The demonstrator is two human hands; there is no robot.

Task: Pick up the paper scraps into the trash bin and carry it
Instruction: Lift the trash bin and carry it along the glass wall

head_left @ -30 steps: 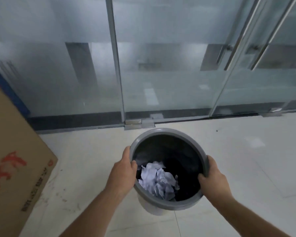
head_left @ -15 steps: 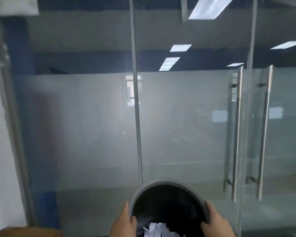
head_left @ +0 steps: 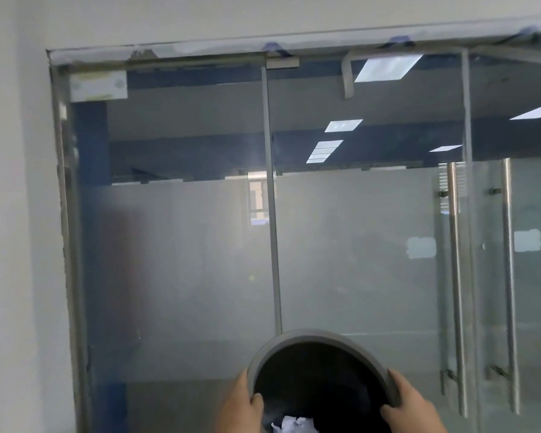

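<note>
A round grey trash bin point(head_left: 310, 335) with a black inside fills the bottom centre of the head view, held up off the floor. My left hand point(head_left: 239, 407) grips its left rim, thumb inside. On the right rim my right hand point(head_left: 411, 404) does the same. White crumpled paper scraps point(head_left: 294, 425) lie inside the bin, cut off by the frame's lower edge. The bin's body is hidden below the frame.
A frosted glass wall point(head_left: 175, 260) stands straight ahead. A glass double door with two long vertical steel handles point(head_left: 456, 276) is on the right. A white wall point(head_left: 16, 214) borders the left side. The floor is out of view.
The bin came up off the floor in both hands. My view tilted from the floor and cardboard box up to the glass wall and its top frame.
</note>
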